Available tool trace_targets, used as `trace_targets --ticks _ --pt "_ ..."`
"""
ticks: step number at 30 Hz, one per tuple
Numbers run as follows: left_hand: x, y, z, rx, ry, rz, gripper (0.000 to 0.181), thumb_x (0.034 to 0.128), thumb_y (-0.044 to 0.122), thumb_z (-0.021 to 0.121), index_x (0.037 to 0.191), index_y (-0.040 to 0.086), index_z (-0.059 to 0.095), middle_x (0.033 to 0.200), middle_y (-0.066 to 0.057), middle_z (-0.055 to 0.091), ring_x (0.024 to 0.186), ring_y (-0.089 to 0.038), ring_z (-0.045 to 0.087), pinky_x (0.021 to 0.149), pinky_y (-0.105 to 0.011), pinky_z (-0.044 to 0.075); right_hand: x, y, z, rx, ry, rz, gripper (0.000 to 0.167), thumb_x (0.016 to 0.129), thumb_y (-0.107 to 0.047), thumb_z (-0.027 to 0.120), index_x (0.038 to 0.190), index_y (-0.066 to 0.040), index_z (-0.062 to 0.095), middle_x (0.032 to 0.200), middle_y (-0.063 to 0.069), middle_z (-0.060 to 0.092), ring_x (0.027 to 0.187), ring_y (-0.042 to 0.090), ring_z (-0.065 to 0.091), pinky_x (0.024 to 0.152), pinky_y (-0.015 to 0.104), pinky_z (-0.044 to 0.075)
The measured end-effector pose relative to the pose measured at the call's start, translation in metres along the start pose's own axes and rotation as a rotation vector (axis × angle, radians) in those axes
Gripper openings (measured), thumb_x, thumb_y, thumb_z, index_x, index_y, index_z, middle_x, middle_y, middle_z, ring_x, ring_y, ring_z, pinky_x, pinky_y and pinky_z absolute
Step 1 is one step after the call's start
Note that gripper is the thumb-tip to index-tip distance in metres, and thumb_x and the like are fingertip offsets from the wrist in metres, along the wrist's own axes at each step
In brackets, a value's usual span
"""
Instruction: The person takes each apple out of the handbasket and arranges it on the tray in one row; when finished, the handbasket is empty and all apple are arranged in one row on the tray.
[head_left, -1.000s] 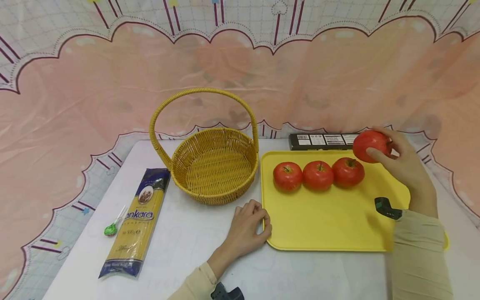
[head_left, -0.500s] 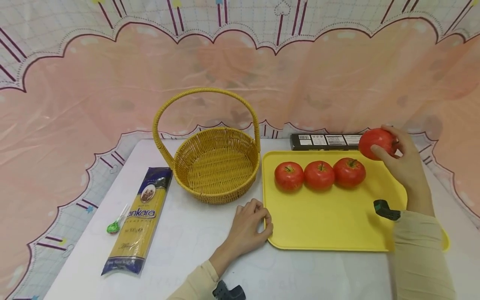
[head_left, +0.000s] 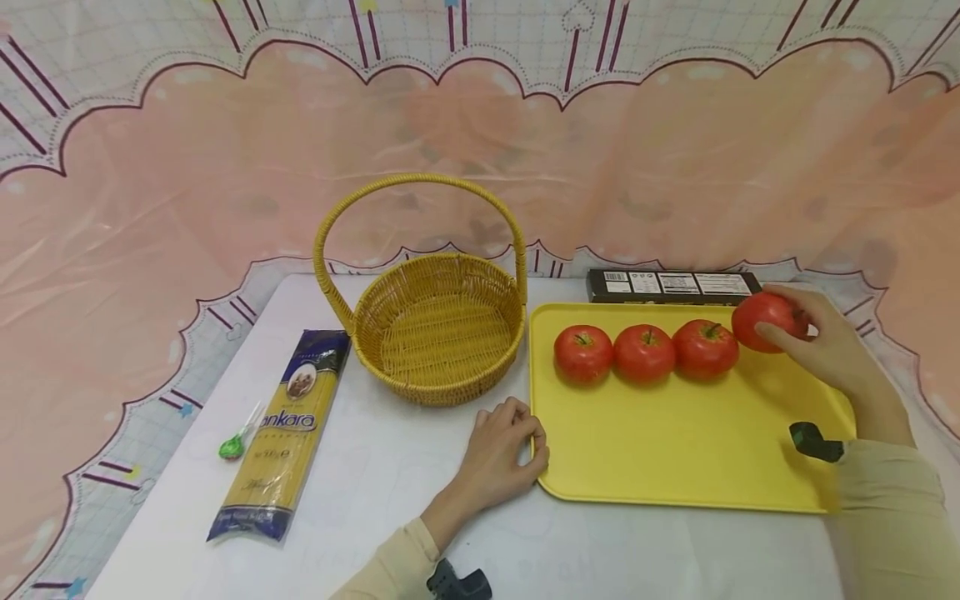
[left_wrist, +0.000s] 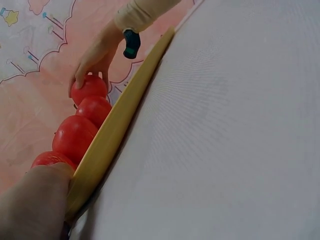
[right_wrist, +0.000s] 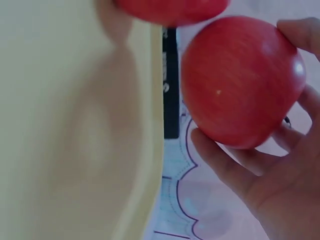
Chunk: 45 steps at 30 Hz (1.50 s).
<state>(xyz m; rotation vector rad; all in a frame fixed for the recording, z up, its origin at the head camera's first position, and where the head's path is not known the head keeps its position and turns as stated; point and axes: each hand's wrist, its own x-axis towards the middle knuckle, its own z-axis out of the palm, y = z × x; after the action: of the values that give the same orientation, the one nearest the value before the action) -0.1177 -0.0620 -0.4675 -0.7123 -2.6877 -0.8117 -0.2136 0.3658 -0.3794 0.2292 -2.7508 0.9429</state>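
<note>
My right hand holds a red apple by its sides, at the back right of a yellow tray. In the right wrist view, the thumb and fingers curve round this apple. Beside it, a row of red apples lies along the back of the tray: a left one, a middle one and a right one. The held apple appears very close to the right one; whether they touch I cannot tell. With curled fingers, my left hand grips the tray's left edge; its fingertips are partly hidden.
Left of the tray stands a yellow wicker basket with a tall arched handle. A pasta packet lies further left, beside a green-headed lollipop. Behind the tray is a long black box. A patterned cloth hangs at the back.
My right hand has lowered the apple and moved it slightly right, towards the end of the row. The left hand stays at the tray edge. The head view has shifted slightly.
</note>
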Motion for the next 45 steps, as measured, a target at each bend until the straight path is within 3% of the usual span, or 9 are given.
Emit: trace_targets --ticks 6,13,18,26,35,38,41,42,45 --pt "0.0 0.001 0.0 -0.008 -0.009 -0.004 0.01 0.08 0.028 0.063 0.074 0.026 0.056 0.091 0.008 0.048 0.085 -0.009 0.048 0.075 -0.027 0.026 0.005 0.006 -0.008 -0.063 -0.167 -0.037 0.054 0.086 -0.022 0.066 0.136 -0.012 0.048 0.127 0.014 0.045 0.102 0.002 0.034 0.075 0.017 0.029" --pt "0.001 0.001 0.0 -0.002 -0.006 -0.004 0.01 0.0798 0.028 0.063 0.074 0.026 0.055 0.091 0.007 0.048 0.084 -0.009 0.048 0.074 -0.026 0.026 0.01 0.007 -0.014 -0.086 -0.346 -0.021 0.058 0.089 -0.025 0.063 0.14 -0.008 0.041 0.132 0.026 0.04 0.112 0.042 0.038 0.085 0.058 0.035" --pt "0.0 -0.001 -0.001 -0.002 -0.009 0.001 0.01 0.0801 0.028 0.063 0.074 0.026 0.056 0.092 0.007 0.049 0.084 -0.009 0.048 0.074 -0.026 0.026 0.011 0.011 -0.01 -0.109 -0.4 -0.033 0.061 0.088 -0.028 0.064 0.14 -0.008 0.04 0.133 0.027 0.04 0.112 0.044 0.04 0.086 0.062 0.036" --pt "-0.001 -0.003 -0.001 0.002 -0.007 -0.005 0.01 0.0799 0.027 0.063 0.074 0.026 0.056 0.092 0.007 0.049 0.084 -0.009 0.048 0.075 -0.026 0.026 0.017 0.014 -0.005 -0.087 -0.432 -0.065 0.066 0.086 -0.024 0.066 0.142 -0.008 0.036 0.132 0.027 0.039 0.113 0.047 0.04 0.088 0.066 0.033" --pt "0.001 -0.003 -0.002 0.004 -0.025 0.003 0.009 0.0814 0.028 0.062 0.075 0.026 0.056 0.093 0.007 0.049 0.086 -0.009 0.048 0.074 -0.026 0.026 0.008 0.017 -0.005 -0.041 -0.476 0.008 0.085 0.082 -0.025 0.071 0.15 -0.012 0.021 0.139 0.028 0.032 0.119 0.047 0.033 0.092 0.069 0.03" --pt "0.002 -0.004 -0.004 -0.031 -0.059 -0.01 0.007 0.0846 0.032 0.061 0.085 0.025 0.059 0.097 0.007 0.05 0.088 -0.008 0.048 0.077 -0.027 0.028 0.007 0.018 -0.004 -0.044 -0.431 -0.007 0.087 0.08 -0.024 0.073 0.15 -0.014 0.022 0.138 0.025 0.035 0.118 0.034 0.038 0.096 0.037 0.042" --pt "0.002 -0.007 -0.009 -0.088 -0.094 -0.032 0.019 0.0873 0.034 0.06 0.102 0.023 0.058 0.097 0.008 0.05 0.087 -0.006 0.047 0.079 -0.027 0.03 0.008 0.017 -0.003 -0.032 -0.399 -0.017 0.089 0.079 -0.023 0.074 0.151 -0.016 0.021 0.139 0.025 0.034 0.118 0.034 0.038 0.089 0.016 0.04" --pt "0.002 -0.009 -0.012 -0.117 -0.104 -0.041 0.023 0.0879 0.034 0.06 0.108 0.022 0.057 0.098 0.008 0.051 0.087 -0.005 0.047 0.08 -0.027 0.031 0.008 0.017 -0.002 -0.024 -0.391 -0.024 0.089 0.08 -0.023 0.073 0.151 -0.015 0.02 0.139 0.026 0.033 0.119 0.036 0.037 0.091 0.017 0.039" --pt "-0.002 -0.014 -0.021 -0.204 -0.14 -0.064 0.029 0.0899 0.03 0.059 0.117 0.02 0.055 0.102 0.007 0.055 0.091 -0.005 0.05 0.085 -0.027 0.037 0.006 0.016 -0.001 -0.007 -0.372 -0.012 0.087 0.083 -0.024 0.069 0.152 -0.016 0.016 0.143 0.03 0.025 0.124 0.05 0.028 0.104 0.054 0.033"
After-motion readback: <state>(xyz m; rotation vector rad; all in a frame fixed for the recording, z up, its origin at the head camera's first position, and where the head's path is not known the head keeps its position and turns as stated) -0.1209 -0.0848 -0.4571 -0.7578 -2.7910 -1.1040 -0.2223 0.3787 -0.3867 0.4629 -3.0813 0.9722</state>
